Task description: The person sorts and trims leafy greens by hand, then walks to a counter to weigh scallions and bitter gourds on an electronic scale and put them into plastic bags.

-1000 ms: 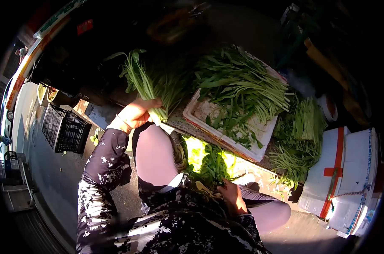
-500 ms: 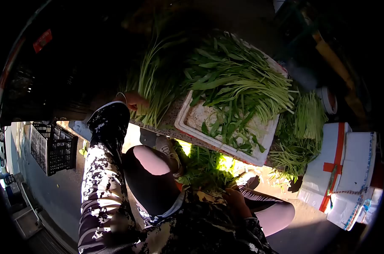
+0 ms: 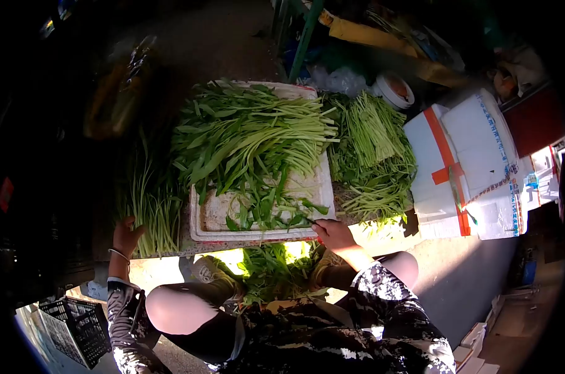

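Observation:
My left hand (image 3: 126, 237), a band round its wrist, has its fingers curled at the near left edge of a shaded bunch of leafy stems (image 3: 161, 224), apparently water spinach. At the tray's near right edge, my right hand (image 3: 334, 235) is closed round a thin dark tool (image 3: 310, 220) with a bit of red, which looks like a small knife. A big heap of water spinach (image 3: 257, 134) lies in the white foam tray (image 3: 210, 219), leaves to the left and cut stems to the right. Loose leaves (image 3: 263, 209) are scattered near its front.
Another stack of greens (image 3: 376, 140) stands right of the tray, beside white foam boxes (image 3: 435, 181) with red tape. A white tub (image 3: 394, 90) is behind. More greens (image 3: 276, 271) lie on the ground between my feet. A black crate (image 3: 76, 327) stands at lower left.
My view has swung, so the tray appears further left and level. My right hand has risen from my lap to the tray's front edge. My left hand is still at the left stems.

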`<control>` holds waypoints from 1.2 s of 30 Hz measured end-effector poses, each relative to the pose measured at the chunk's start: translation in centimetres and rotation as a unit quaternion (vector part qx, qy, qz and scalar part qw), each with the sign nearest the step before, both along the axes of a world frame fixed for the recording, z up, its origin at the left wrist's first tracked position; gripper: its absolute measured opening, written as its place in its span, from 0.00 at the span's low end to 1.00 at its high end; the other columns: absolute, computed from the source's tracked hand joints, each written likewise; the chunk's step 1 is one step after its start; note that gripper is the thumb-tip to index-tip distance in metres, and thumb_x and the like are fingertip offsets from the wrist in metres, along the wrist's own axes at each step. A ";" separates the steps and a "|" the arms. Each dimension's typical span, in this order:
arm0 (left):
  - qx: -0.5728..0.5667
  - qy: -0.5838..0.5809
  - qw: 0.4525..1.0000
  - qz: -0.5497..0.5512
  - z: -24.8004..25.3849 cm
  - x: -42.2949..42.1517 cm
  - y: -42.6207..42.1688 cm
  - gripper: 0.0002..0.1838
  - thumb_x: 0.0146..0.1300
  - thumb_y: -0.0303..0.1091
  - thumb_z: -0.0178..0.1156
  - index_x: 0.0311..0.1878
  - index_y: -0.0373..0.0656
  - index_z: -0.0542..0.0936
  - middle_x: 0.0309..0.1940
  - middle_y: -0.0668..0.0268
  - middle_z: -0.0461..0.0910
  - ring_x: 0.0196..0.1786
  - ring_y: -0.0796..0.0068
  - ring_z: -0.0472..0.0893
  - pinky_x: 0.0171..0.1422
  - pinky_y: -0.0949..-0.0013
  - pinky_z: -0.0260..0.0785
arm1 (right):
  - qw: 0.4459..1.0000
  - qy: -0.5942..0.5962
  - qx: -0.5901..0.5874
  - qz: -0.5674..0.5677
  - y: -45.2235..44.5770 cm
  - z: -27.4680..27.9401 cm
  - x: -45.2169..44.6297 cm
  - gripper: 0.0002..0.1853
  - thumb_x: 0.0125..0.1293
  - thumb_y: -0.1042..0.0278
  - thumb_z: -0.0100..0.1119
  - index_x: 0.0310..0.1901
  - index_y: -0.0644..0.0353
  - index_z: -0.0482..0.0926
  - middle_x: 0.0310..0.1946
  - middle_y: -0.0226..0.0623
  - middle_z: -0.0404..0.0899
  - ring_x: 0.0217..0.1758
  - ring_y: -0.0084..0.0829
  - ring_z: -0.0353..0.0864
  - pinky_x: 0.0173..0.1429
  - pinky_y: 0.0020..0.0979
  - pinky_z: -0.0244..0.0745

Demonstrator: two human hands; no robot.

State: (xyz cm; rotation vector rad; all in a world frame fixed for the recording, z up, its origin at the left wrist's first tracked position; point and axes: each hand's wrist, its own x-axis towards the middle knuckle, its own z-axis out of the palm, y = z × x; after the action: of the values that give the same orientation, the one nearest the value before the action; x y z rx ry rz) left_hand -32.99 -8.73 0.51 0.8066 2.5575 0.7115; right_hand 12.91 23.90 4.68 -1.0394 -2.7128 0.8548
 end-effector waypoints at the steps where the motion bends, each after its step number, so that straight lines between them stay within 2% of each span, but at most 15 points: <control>1: 0.064 0.005 0.998 -0.007 2.5 2.1 1.4 0.26 0.43 0.39 0.67 0.45 0.35 0.74 0.41 0.52 0.77 0.45 0.58 0.76 0.50 0.63 0.68 | 0.998 -0.058 0.033 -0.001 1.1 0.1 -0.3 0.12 0.61 0.58 0.48 0.32 0.57 0.75 0.22 0.42 0.75 0.25 0.43 0.75 0.31 0.41 0.68; 3: 0.091 0.075 0.989 -0.090 10.3 7.7 5.2 0.24 0.43 0.36 0.67 0.45 0.36 0.74 0.44 0.52 0.75 0.48 0.57 0.74 0.53 0.63 0.66 | 0.984 -0.165 0.064 -0.017 2.8 1.3 -1.6 0.13 0.62 0.58 0.46 0.35 0.58 0.74 0.25 0.44 0.76 0.30 0.45 0.76 0.33 0.41 0.70; 5: 0.184 -0.006 0.978 -0.093 14.8 12.6 8.1 0.23 0.43 0.30 0.67 0.45 0.37 0.74 0.45 0.52 0.74 0.50 0.58 0.73 0.54 0.65 0.64 | 0.966 -0.231 0.116 -0.014 3.9 0.8 -2.4 0.11 0.61 0.60 0.47 0.35 0.59 0.75 0.28 0.43 0.78 0.32 0.44 0.77 0.35 0.41 0.71; 7: 0.211 -0.053 0.967 -0.131 18.0 16.9 10.6 0.23 0.43 0.29 0.67 0.45 0.37 0.74 0.46 0.53 0.73 0.50 0.60 0.73 0.55 0.67 0.64 | 0.959 -0.250 0.132 -0.024 4.8 -0.1 -2.9 0.10 0.60 0.63 0.48 0.34 0.59 0.75 0.29 0.43 0.78 0.32 0.43 0.78 0.35 0.40 0.72; 9: 0.233 -0.104 0.949 -0.187 17.8 19.4 12.5 0.24 0.44 0.30 0.67 0.46 0.36 0.74 0.46 0.53 0.74 0.50 0.60 0.74 0.54 0.68 0.64 | 0.940 -0.303 0.148 0.058 5.6 -0.7 -3.0 0.08 0.56 0.68 0.49 0.33 0.59 0.77 0.32 0.42 0.79 0.35 0.41 0.79 0.38 0.39 0.73; 12: 0.208 -0.265 0.929 -0.151 12.4 21.4 15.0 0.23 0.45 0.35 0.67 0.46 0.39 0.75 0.43 0.53 0.75 0.47 0.60 0.75 0.49 0.67 0.67 | 0.923 -0.348 0.139 0.086 5.7 -1.7 -3.5 0.08 0.52 0.74 0.52 0.31 0.60 0.80 0.32 0.41 0.80 0.37 0.40 0.80 0.39 0.38 0.75; 13: 0.210 -0.267 0.929 -0.150 11.5 21.7 15.6 0.23 0.45 0.35 0.67 0.46 0.39 0.75 0.43 0.53 0.75 0.47 0.60 0.75 0.49 0.67 0.67 | 0.929 -0.335 0.130 0.094 5.6 -2.6 -3.4 0.07 0.52 0.73 0.53 0.30 0.59 0.81 0.34 0.42 0.80 0.37 0.39 0.80 0.37 0.38 0.75; 15: 0.097 -0.057 0.951 -0.288 10.4 21.7 16.5 0.22 0.46 0.40 0.65 0.44 0.40 0.75 0.41 0.52 0.76 0.45 0.57 0.75 0.46 0.63 0.68 | 0.929 -0.345 0.110 0.080 5.3 -3.4 -3.7 0.07 0.52 0.73 0.54 0.30 0.59 0.81 0.33 0.43 0.80 0.37 0.39 0.80 0.36 0.38 0.76; 19: 0.121 -0.011 0.949 -0.290 9.4 22.1 18.5 0.23 0.46 0.45 0.65 0.43 0.40 0.75 0.40 0.53 0.76 0.43 0.55 0.75 0.45 0.59 0.69 | 0.932 -0.348 0.086 0.055 4.8 -4.2 -4.6 0.07 0.51 0.73 0.54 0.30 0.59 0.81 0.33 0.43 0.80 0.36 0.41 0.80 0.35 0.39 0.76; 24: 0.103 -0.027 0.946 -0.307 8.3 22.8 19.8 0.25 0.45 0.47 0.64 0.45 0.41 0.75 0.41 0.54 0.76 0.44 0.55 0.75 0.46 0.60 0.68 | 0.939 -0.327 0.094 0.052 5.1 -3.7 -4.1 0.06 0.50 0.73 0.56 0.28 0.60 0.81 0.30 0.43 0.80 0.34 0.40 0.80 0.33 0.39 0.75; 26: 0.094 -0.026 0.946 -0.311 8.1 23.1 20.2 0.26 0.46 0.47 0.64 0.45 0.41 0.75 0.42 0.55 0.76 0.45 0.56 0.75 0.47 0.60 0.68 | 0.956 -0.253 0.134 0.056 5.6 -3.3 -3.9 0.05 0.50 0.74 0.55 0.27 0.60 0.81 0.29 0.44 0.80 0.33 0.40 0.80 0.32 0.39 0.74; 29: 0.083 -0.035 0.943 -0.320 8.0 23.4 20.3 0.27 0.46 0.48 0.63 0.47 0.43 0.74 0.43 0.54 0.76 0.46 0.56 0.75 0.49 0.58 0.67 | 0.954 -0.284 0.093 0.012 7.2 -1.0 -6.0 0.04 0.49 0.74 0.55 0.25 0.61 0.80 0.28 0.45 0.79 0.32 0.40 0.79 0.32 0.39 0.73; 31: 0.071 -0.023 0.942 -0.328 8.0 23.7 20.4 0.27 0.46 0.49 0.63 0.47 0.43 0.74 0.43 0.54 0.76 0.46 0.56 0.75 0.50 0.56 0.65 | 0.957 -0.263 0.117 -0.023 9.3 0.1 -7.7 0.08 0.53 0.69 0.52 0.29 0.58 0.81 0.32 0.42 0.80 0.37 0.40 0.79 0.37 0.38 0.73; 33: 0.059 -0.022 0.943 -0.328 8.0 23.9 20.5 0.27 0.46 0.49 0.63 0.48 0.43 0.74 0.44 0.54 0.76 0.46 0.56 0.75 0.49 0.56 0.65 | 0.964 -0.180 0.197 -0.009 10.8 2.4 -8.9 0.08 0.52 0.70 0.51 0.30 0.59 0.80 0.30 0.41 0.79 0.34 0.42 0.78 0.36 0.40 0.73; 36: 0.043 -0.023 0.944 -0.328 8.0 23.7 20.7 0.27 0.46 0.49 0.63 0.48 0.43 0.74 0.44 0.54 0.76 0.46 0.56 0.75 0.49 0.56 0.65 | 0.966 -0.135 0.223 -0.006 13.0 4.3 -11.1 0.10 0.52 0.74 0.48 0.33 0.59 0.79 0.31 0.40 0.79 0.35 0.42 0.77 0.40 0.40 0.72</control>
State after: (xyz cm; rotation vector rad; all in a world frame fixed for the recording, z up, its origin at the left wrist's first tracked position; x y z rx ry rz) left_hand -9.24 12.00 8.52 1.5375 2.0183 0.6036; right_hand 1.78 36.86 9.02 -1.1268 -2.9058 0.0826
